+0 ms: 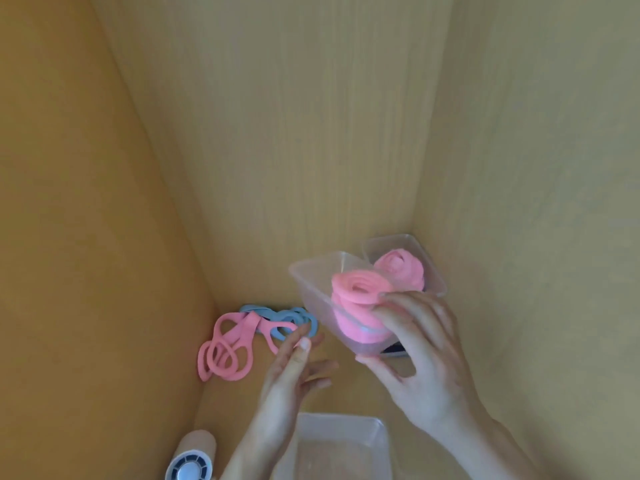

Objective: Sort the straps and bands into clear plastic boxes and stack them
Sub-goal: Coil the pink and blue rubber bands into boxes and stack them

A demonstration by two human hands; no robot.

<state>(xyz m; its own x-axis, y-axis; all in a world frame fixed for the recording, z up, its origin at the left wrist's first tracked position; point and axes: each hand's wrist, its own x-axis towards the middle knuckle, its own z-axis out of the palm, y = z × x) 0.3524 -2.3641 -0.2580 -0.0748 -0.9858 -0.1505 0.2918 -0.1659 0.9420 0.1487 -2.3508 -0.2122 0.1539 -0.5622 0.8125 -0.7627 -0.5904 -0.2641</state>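
The right hand [426, 358] curls its fingers round one clear box [311, 285] of pink bands [356, 289]. A second box [427, 259] sits behind it, and a third box [346, 445] lies empty. The left hand [291, 372] holds its fingers straight by the loose bands [239, 337] on the surface [242, 403].

A clear plastic box [311, 282] of coiled pink bands [360, 289] tilts in the right hand [422, 358], beside a second clear box [429, 268] in the far right corner. Loose pink straps [225, 348] and blue straps [291, 317] lie tangled by the left wall. An empty clear box [346, 445] sits at the near edge.
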